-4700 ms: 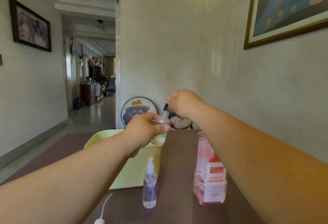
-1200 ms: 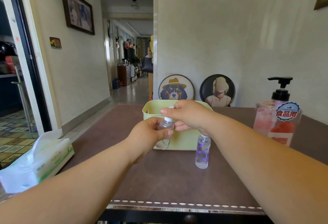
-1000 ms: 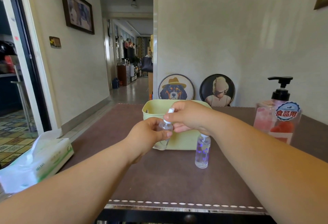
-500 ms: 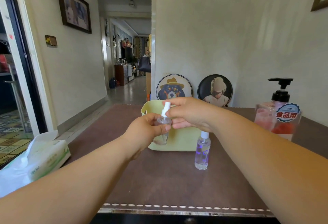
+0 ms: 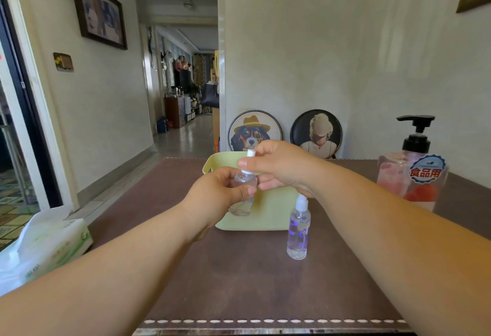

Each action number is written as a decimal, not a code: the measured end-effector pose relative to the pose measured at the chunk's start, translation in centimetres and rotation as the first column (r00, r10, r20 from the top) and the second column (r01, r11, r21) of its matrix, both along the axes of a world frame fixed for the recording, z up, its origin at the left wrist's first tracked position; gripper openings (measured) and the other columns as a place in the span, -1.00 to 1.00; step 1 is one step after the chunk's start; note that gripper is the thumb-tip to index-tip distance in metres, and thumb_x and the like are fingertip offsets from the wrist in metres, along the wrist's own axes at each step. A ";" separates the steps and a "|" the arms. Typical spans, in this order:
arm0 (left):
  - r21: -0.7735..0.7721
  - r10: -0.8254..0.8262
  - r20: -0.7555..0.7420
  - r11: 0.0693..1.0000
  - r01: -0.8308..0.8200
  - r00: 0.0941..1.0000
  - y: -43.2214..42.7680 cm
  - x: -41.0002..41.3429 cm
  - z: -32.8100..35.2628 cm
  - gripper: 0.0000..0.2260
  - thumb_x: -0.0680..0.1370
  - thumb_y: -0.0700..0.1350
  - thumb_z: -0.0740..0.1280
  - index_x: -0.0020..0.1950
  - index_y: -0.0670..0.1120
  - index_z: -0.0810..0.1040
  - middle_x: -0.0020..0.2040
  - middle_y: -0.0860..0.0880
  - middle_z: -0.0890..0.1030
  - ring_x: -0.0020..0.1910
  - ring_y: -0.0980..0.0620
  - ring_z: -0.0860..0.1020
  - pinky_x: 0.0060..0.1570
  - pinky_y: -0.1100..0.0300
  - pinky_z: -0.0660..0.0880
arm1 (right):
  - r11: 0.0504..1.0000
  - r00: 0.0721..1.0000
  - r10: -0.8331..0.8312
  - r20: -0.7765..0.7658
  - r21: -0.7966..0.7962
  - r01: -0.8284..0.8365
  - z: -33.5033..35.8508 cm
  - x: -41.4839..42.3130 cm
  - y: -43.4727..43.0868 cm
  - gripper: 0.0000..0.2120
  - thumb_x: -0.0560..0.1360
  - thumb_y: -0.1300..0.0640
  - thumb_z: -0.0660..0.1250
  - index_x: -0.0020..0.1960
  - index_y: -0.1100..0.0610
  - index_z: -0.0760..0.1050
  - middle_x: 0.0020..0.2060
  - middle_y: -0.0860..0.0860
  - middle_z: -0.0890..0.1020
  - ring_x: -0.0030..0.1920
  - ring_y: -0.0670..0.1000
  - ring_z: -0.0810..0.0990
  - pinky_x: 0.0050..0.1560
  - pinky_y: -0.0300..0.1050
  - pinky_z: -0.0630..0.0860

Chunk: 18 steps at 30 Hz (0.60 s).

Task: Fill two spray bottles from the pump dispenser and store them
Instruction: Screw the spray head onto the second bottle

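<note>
Spray bottle (image 5: 241, 206) in left hand (image 5: 215, 197), fingers curled round it; right hand (image 5: 281, 168) apparently pinching its cap (image 5: 250, 153)

A brown leather-look table mat (image 5: 252, 282), white-stitched along its near edge, has a soft pack of tissues (image 5: 45, 245) at its left edge. Beyond the mat's far edge, two round plaques lean against the wall: a hatted dog (image 5: 254, 129) and a blond-haired figure (image 5: 316, 129).
</note>
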<state>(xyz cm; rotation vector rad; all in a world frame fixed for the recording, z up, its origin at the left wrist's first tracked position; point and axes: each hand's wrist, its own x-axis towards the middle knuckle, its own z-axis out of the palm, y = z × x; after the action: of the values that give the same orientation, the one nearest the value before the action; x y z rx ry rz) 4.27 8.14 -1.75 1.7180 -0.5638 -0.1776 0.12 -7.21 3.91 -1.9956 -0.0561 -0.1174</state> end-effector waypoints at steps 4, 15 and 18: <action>-0.003 0.009 0.001 1.000 -0.009 1.000 -0.2 0.0 0.3 -0.78 0.41 -0.13 0.50 0.04 -0.03 0.62 0.02 -0.07 0.71 0.07 -0.07 0.67 0.21 -0.08 0.53 | 0.999 0.998 0.046 -0.036 -0.017 -0.047 0.4 -0.2 -0.7 -0.80 0.50 0.11 0.35 0.12 0.08 0.55 0.02 0.04 0.67 -0.04 -0.01 0.68 0.05 -0.16 0.61; 0.004 0.001 0.027 1.000 -0.001 1.000 -1.4 -1.0 2.6 -0.80 0.44 -0.15 0.47 0.06 -0.09 0.60 0.04 -0.14 0.70 0.11 -0.13 0.65 0.20 -0.07 0.54 | 0.999 1.000 0.022 -0.022 -0.043 -0.023 2.1 -1.2 -1.8 -0.81 0.53 0.15 0.33 0.12 0.17 0.53 0.10 0.14 0.66 0.00 0.04 0.66 0.03 -0.15 0.59; -0.010 -0.004 0.023 1.000 0.004 1.000 -1.8 -1.5 3.1 -0.77 0.46 -0.18 0.45 0.09 -0.15 0.58 0.06 -0.19 0.68 0.11 -0.15 0.64 0.10 0.00 0.57 | 0.999 1.000 0.002 0.006 -0.036 -0.002 2.3 -1.4 -2.0 -0.94 0.52 0.15 0.36 -0.04 0.09 0.48 0.10 0.12 0.66 0.01 0.05 0.67 0.01 -0.15 0.59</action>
<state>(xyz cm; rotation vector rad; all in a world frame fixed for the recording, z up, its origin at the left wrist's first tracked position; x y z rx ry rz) 2.74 6.39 1.38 1.7111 -0.5842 -0.1582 -1.29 -9.16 6.21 -2.0311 -0.0647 -0.1220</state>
